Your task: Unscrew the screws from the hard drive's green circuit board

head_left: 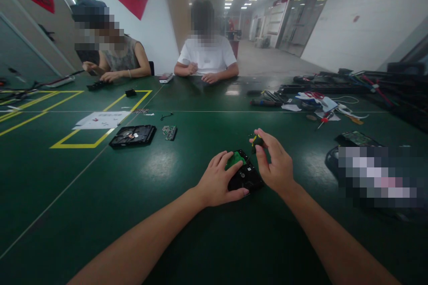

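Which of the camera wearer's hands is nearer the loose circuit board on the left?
Left. The left hand rests on a black device, to the right of the circuit board; the right hand is farther right.

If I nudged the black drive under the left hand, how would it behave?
The drive looks like a boxy slab, so it's probably stiff. Lying flat and low, it seems unlikely to tip or roll. Its exposed green board may be fragile.
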A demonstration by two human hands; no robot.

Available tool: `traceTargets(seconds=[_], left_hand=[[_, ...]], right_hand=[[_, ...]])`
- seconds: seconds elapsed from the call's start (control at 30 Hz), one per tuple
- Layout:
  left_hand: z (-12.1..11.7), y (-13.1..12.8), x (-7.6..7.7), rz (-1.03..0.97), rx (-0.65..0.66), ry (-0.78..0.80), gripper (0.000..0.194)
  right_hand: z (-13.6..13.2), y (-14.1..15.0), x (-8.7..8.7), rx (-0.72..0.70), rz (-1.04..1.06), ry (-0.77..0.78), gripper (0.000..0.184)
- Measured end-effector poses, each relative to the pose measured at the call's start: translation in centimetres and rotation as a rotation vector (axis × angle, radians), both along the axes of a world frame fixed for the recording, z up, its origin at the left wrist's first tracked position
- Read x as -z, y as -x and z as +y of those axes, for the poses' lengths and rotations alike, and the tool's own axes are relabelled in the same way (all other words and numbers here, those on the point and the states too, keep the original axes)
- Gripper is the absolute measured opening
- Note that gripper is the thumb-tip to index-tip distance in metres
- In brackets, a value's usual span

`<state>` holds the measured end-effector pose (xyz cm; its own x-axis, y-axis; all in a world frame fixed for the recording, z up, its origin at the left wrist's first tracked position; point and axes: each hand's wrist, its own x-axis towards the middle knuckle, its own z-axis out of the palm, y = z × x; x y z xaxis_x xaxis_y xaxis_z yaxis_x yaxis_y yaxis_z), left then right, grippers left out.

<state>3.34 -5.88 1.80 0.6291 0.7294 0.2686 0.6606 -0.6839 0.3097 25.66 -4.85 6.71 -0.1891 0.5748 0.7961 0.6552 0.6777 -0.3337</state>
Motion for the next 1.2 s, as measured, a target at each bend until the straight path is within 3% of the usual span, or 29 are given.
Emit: traceTargets(seconds=[0.2,0.4,0.67,0.83,1.03,1.2], left_hand=[[-0.05,-0.04,0.04,-0.014,0.005,-0.001,0.089],[-0.04,-0.01,0.21,-0.046,0.009,0.002,0.088],[0.03,-0.03,0.08,-0.020,0.009,0.011,0.089],[0.01,-0.06,-0.02,-0.007,0.001,0.019,0.089],[-0.03,0.01,-0.06,-0.016,0.009,0.024,0.090],[-0.05,0.01,-0.06,-0.013,0.003,0.028,0.088]], right_hand=[[0.03,0.07,0.42,0.141,0.068,-0.114,0.050],[-0.07,0.24,0.12,0.005,0.045,-0.033,0.054],[0.14,0.01,0.49,0.125,0.062,-0.104,0.046],[0.18,0.08,0.89,0.058,0.052,0.001,0.053],[0.12,0.13,0.69,0.141,0.055,-0.119,0.050],[0.01,0.05,0.62,0.056,0.059,-0.035,0.051]])
